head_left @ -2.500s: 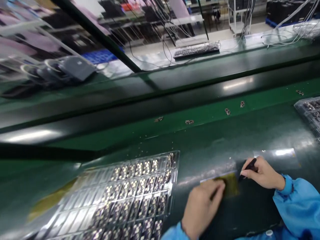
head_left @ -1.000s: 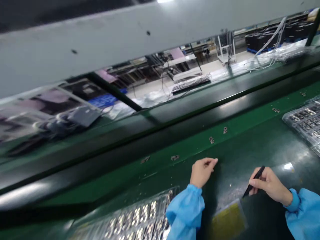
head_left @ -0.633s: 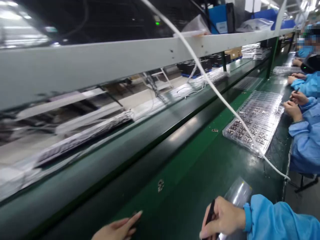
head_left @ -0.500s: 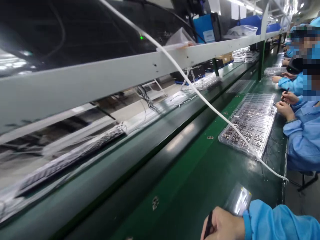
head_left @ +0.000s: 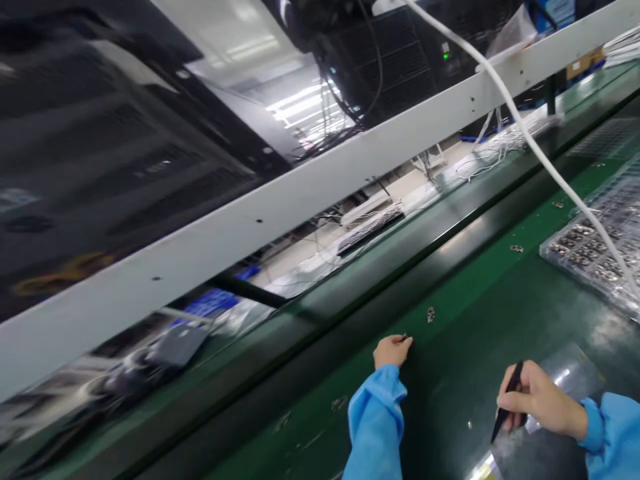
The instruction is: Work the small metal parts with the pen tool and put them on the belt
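A: Now, head view. Left hand (head_left: 391,351) reaches out, fingertips pinched on a small metal part (head_left: 403,338) on the green tabletop (head_left: 480,293).

B: Right hand (head_left: 537,400)?

A: Grip closed around one black pen tool (head_left: 506,400).

B: Risk?

A: Tiny part may slip. Two more loose parts (head_left: 431,315) visible; one tray (head_left: 595,257).

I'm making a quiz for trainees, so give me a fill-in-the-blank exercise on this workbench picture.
1. The right hand holds a black ____.
2. The left hand reaches to a small part on the ____ belt.
3. Both sleeves are light ____.
4. A white ____ hangs across the parts tray.

Missing words: tool; green; blue; cable
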Tool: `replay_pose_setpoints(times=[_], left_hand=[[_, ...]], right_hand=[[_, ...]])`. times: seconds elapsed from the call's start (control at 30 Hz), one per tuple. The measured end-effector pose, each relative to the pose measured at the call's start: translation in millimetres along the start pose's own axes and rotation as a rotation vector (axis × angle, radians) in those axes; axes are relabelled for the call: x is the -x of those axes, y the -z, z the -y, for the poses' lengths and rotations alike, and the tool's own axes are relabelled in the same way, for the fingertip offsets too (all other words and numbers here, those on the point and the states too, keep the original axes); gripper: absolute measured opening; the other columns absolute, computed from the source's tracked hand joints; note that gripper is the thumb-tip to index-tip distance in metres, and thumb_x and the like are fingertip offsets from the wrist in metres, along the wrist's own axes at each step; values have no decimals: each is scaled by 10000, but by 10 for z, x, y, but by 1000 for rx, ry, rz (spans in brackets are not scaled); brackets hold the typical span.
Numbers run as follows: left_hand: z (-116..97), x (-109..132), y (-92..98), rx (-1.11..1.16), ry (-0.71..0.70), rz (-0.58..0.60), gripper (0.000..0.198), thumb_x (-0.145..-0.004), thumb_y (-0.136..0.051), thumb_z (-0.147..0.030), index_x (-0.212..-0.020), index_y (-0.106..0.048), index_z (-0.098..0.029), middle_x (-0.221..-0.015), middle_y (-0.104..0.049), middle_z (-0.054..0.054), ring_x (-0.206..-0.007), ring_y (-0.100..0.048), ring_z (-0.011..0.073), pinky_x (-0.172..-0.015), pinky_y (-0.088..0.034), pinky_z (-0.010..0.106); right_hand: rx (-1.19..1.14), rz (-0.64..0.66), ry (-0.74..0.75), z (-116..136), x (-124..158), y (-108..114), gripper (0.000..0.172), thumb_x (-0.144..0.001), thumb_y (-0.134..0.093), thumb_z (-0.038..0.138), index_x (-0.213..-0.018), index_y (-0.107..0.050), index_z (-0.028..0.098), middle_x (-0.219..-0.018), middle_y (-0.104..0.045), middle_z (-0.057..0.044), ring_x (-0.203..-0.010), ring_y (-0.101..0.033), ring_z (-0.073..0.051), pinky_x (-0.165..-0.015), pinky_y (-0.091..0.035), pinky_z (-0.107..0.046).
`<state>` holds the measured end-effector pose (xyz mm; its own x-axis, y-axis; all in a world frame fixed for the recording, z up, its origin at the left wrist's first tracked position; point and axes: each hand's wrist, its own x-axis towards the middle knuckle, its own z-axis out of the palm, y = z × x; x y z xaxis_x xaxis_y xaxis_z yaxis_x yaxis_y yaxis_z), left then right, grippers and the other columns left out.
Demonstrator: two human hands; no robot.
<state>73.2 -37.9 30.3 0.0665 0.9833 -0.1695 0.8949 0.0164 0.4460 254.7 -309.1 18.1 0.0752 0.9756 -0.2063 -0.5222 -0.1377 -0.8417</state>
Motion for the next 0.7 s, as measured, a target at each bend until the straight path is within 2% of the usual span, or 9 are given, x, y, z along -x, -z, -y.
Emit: replay_pose_setpoints(times=[0.1,0.2,0.27,0.33,0.43,0.57,0.63,0.7], left_hand=[[12,69,48,149,90,24,248,-853,-533,-333,-1005,-579,-142,-984,-609,56,-834,-598,163,-728,-501,348],[-46,198,137,336,125,50,211,-848,-545,-305,-950,-584,-125,-906,-613,41,-753,-597,141,-659,-510,314],[-81,378,182,500,116,67,176,-843,-547,-275,-909,-585,-117,-842,-620,32,-707,-596,117,-619,-504,267],[-97,658,183,683,95,99,171,-823,-554,-272,-906,-587,-126,-840,-639,38,-701,-605,103,-596,-495,223],[-103,1217,66,916,101,182,252,-745,-615,-339,-913,-594,-152,-933,-668,67,-687,-622,112,-542,-492,209],[-170,1910,-231,1204,240,350,311,-630,-730,-333,-840,-592,-150,-918,-686,76,-625,-632,125,-479,-488,206],[-229,2126,-370,1274,292,400,335,-595,-767,-305,-825,-588,-142,-888,-691,70,-634,-645,137,-487,-501,208],[-280,2244,-473,1278,301,416,384,-581,-784,-300,-865,-591,-128,-844,-697,77,-665,-660,164,-517,-520,226]], right_hand=[[12,17,7,-13,33,1,344,-645,-741,401,-679,-544,121,-484,-632,-4,-462,-642,-147,-415,-450,-189],[12,5,33,-3,50,-1,342,-668,-724,417,-687,-547,125,-492,-643,-14,-470,-644,-150,-429,-461,-201],[10,-19,55,19,54,8,341,-684,-712,426,-688,-550,127,-510,-657,-29,-478,-646,-150,-442,-469,-209],[-4,-59,65,50,61,24,341,-690,-710,431,-688,-552,129,-538,-671,-42,-492,-652,-151,-453,-477,-213],[-49,-135,69,94,82,42,336,-687,-720,425,-707,-558,132,-582,-684,-47,-525,-665,-157,-471,-494,-218],[-54,-241,109,98,114,8,312,-695,-722,408,-729,-576,134,-623,-688,-44,-557,-676,-170,-491,-525,-237],[-20,-303,130,69,122,-35,311,-702,-715,413,-740,-582,134,-608,-684,-39,-552,-676,-174,-492,-539,-246],[38,-359,146,29,123,-81,316,-713,-701,424,-751,-585,132,-591,-679,-36,-545,-675,-176,-494,-553,-254]])
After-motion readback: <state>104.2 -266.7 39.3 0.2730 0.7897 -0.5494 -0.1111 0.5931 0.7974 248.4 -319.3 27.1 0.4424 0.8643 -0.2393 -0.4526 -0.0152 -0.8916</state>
